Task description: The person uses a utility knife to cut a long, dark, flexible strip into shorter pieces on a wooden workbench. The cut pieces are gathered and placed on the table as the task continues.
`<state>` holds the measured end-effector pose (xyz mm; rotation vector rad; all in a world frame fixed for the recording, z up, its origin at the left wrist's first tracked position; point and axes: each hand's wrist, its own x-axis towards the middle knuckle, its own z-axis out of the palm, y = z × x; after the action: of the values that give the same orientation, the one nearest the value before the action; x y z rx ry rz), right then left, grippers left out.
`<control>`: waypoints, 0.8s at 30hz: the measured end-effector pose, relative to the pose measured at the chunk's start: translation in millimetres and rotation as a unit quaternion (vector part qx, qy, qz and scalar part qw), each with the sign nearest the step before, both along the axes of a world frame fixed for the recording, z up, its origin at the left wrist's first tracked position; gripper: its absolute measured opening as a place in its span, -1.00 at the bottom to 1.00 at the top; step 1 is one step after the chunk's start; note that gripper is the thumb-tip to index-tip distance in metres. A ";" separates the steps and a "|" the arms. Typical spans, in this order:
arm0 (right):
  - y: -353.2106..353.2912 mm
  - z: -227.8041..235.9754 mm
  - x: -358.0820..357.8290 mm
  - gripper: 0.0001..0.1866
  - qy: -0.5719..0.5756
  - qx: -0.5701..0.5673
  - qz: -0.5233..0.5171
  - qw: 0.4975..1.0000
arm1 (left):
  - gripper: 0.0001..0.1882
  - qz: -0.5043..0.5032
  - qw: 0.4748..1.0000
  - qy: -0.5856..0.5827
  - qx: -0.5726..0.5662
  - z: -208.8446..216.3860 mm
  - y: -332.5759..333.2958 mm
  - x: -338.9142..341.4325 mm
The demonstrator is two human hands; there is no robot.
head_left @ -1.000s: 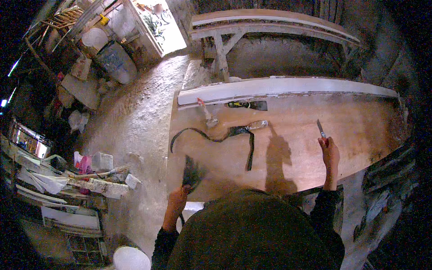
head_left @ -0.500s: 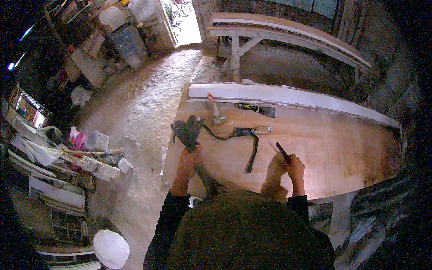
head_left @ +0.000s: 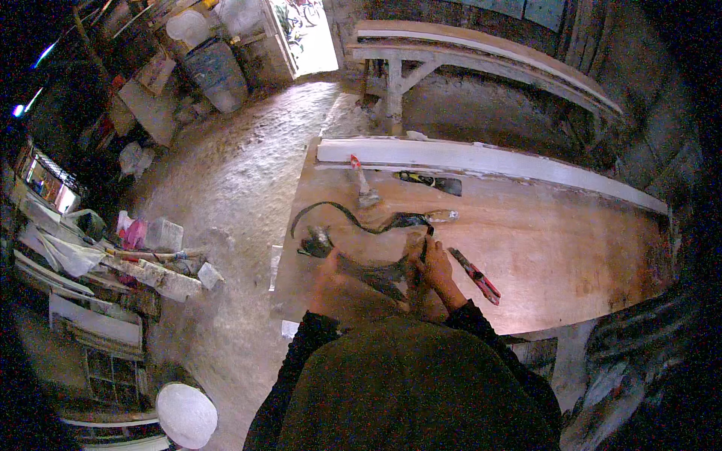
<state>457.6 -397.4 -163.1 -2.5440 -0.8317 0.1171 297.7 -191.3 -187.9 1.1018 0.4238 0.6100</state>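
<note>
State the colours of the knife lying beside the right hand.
The knife is red and black; the head view shows it.

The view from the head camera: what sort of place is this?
Probably a rough workshop, perhaps for woodwork or finishing: a brush and a red-and-black knife lie on a wide wooden worktop, with a long bench beyond it.
</note>
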 end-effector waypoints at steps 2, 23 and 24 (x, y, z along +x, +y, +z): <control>11.6 -6.8 11.1 -0.41 0.006 0.047 0.025 0.999 | -0.80 -0.001 0.996 0.087 0.029 -56.8 26.8 1.8; -85.2 192.7 -2.3 -0.63 0.146 0.278 0.069 0.947 | 0.00 0.091 0.702 0.298 0.640 75.9 -23.4 46.9; -87.9 199.8 -7.1 -0.63 0.110 0.287 0.094 0.947 | -0.06 0.087 0.670 0.277 0.683 76.3 -20.1 57.3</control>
<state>450.5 -485.3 36.6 -1.8687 -0.8673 0.1852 355.0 -211.4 -111.6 2.7856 0.5936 0.7415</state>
